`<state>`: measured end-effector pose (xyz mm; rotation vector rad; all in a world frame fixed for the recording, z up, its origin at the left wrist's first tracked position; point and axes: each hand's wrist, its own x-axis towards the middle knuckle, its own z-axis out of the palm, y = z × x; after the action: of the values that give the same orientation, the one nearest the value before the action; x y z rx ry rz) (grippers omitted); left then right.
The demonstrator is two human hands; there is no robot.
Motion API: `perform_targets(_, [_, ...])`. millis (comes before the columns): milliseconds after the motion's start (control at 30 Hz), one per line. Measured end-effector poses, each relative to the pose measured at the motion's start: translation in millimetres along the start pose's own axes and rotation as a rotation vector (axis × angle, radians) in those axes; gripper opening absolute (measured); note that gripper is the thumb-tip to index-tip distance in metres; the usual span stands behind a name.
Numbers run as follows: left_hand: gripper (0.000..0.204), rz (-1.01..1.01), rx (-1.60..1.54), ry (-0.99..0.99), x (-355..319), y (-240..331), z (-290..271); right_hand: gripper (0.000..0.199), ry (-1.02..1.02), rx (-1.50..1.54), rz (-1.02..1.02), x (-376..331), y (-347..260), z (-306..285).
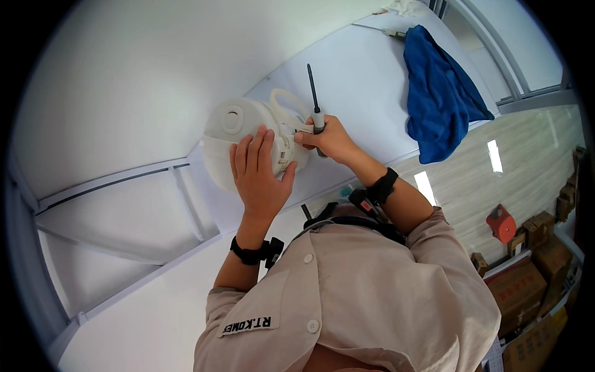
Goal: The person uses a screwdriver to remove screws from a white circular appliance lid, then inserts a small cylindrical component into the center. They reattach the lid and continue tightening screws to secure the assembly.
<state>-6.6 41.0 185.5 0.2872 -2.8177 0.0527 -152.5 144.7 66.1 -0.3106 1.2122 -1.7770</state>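
Right hand [334, 139] grasping screwdriver [314, 93], shaft pointing away. White appliance [220, 149] just left of that grip; left hand [261, 177] spread flat on it, grasping nothing. Probably best: brace appliance firmly, seat screwdriver squarely before turning.

Free tabletop [365, 80] between screwdriver [318, 118] and blue cloth [434, 93]; white wall [142, 80] blocks far side.

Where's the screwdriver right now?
In the head view, the screwdriver is upper middle, in the person's right hand, its shaft pointing toward the top edge, just right of the round white appliance.
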Motion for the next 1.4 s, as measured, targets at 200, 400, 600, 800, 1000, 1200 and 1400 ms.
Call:
perform_targets(200, [0.082, -0.006, -0.009, 0.003, 2.3, -0.6, -1.0, 0.029, 0.023, -0.061, -0.069, -3.4, 5.0, -0.3])
perform_targets(400, [0.08, -0.01, -0.006, 0.019, 3.0, 2.1, -1.7, 0.042, -0.039, -0.182, -0.067, -25.1, 9.2, -11.3])
perform_targets(600, [0.08, -0.002, 0.007, 0.021, 2.6, 1.7, -0.9, 0.04, -0.077, 0.023, 0.009, -25.9, 18.5, -3.9])
perform_targets(800, [0.083, 0.001, 0.002, 0.01, 1.6, -0.1, -2.0, 0.032, 0.075, -0.029, -0.135, -28.7, 19.9, -2.3])
perform_targets(1000, [0.085, 0.005, -0.006, 0.013, 1.1, -1.3, -1.2, 0.03, 0.024, 0.021, -0.082, -25.1, 18.2, -3.4])
perform_targets(1200, [0.085, 0.004, -0.011, 0.008, -0.3, -3.2, -0.3, 0.03, -0.025, 0.114, -0.046, -22.5, 24.5, -5.0])
perform_targets(1400, [0.085, 0.01, -0.032, 0.015, 1.2, -2.1, -2.5, 0.035, -0.15, 0.353, -0.05, -17.5, 43.1, -14.4])
